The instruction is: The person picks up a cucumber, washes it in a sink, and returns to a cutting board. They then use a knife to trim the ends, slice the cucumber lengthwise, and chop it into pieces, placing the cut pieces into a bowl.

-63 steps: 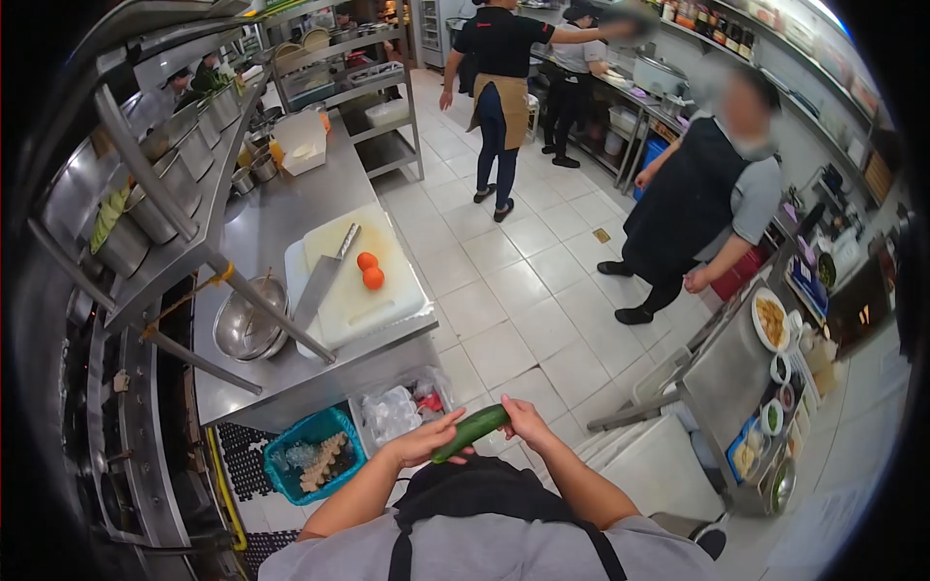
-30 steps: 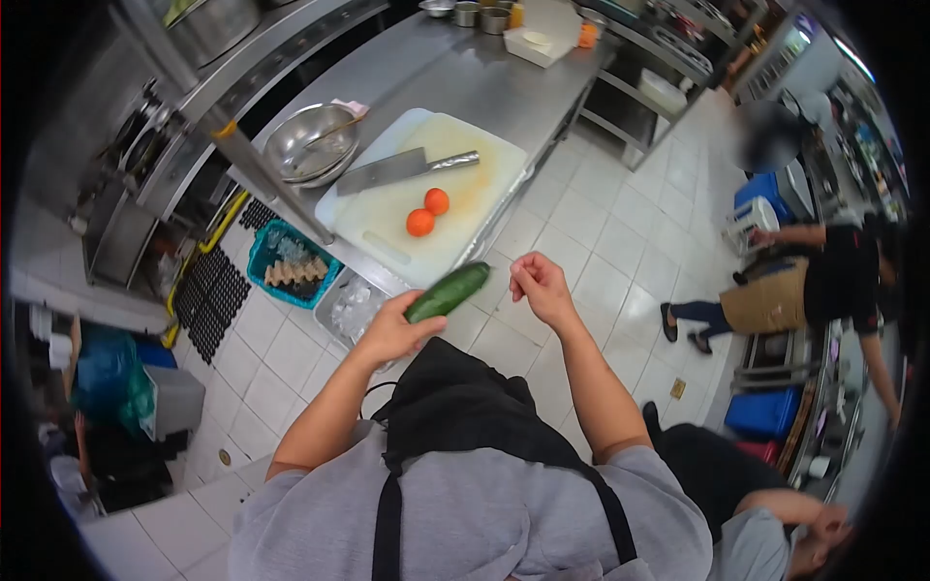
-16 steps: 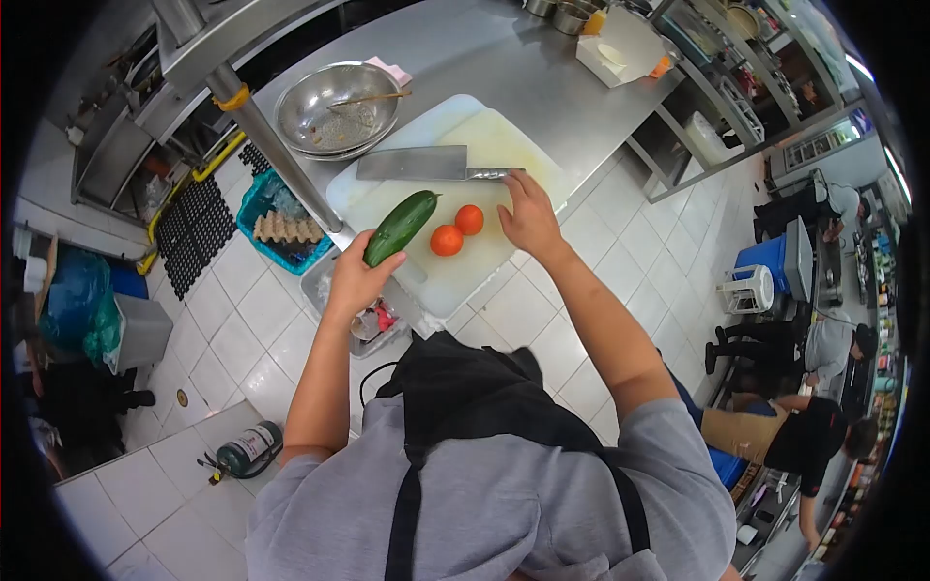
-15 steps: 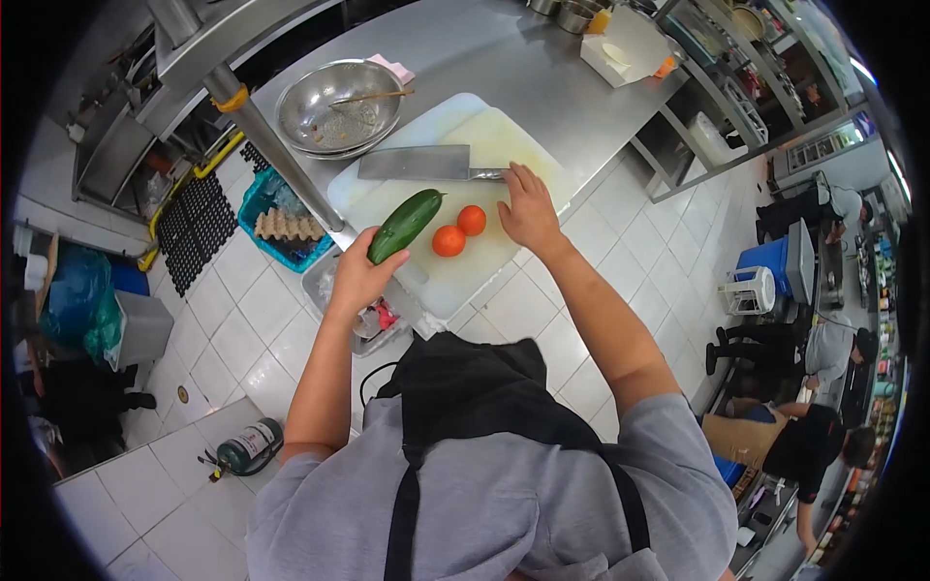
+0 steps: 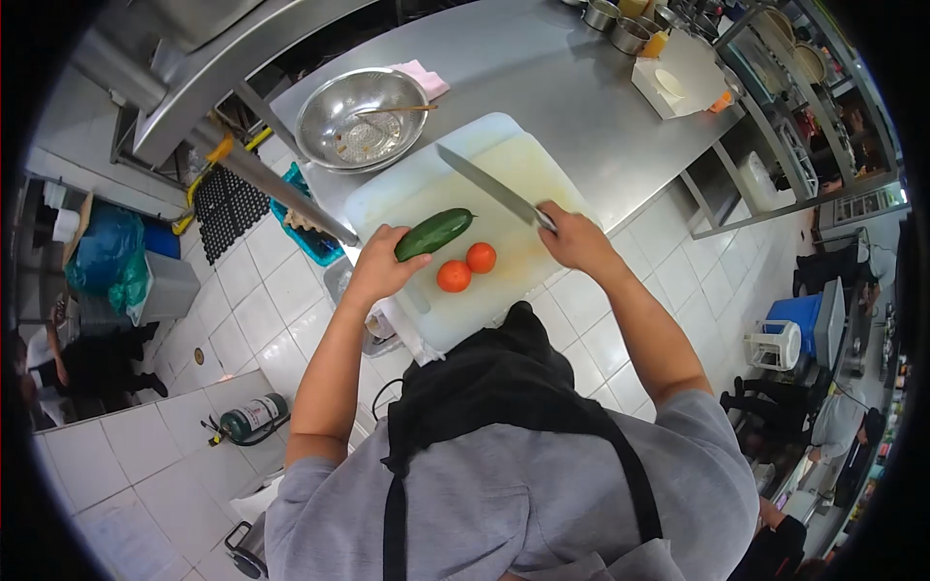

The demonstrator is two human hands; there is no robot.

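Observation:
My left hand (image 5: 384, 264) is closed around the lower left end of a green cucumber (image 5: 436, 233), over the left part of the white cutting board (image 5: 528, 160). Two red tomatoes, one (image 5: 453, 276) nearer me and one (image 5: 481, 257) to its right, lie side by side on the board just below the cucumber. My right hand (image 5: 573, 237) grips the handle of a large knife (image 5: 492, 186) at the board's right side. The blade points up and to the left, above the board, and does not touch the cucumber.
A metal bowl (image 5: 329, 116) holding a wooden-handled utensil sits beyond the board's left corner, by a pink cloth (image 5: 424, 79). An open white box (image 5: 678, 77) and metal pots (image 5: 630, 37) stand farther back. A metal post (image 5: 281, 184) rises at left. Other people are at the far right and left.
My right hand has taken hold of the knife, which lay flat on the board, and turned its blade. My left hand still holds the cucumber, now lower and flatter. The whole view has shifted.

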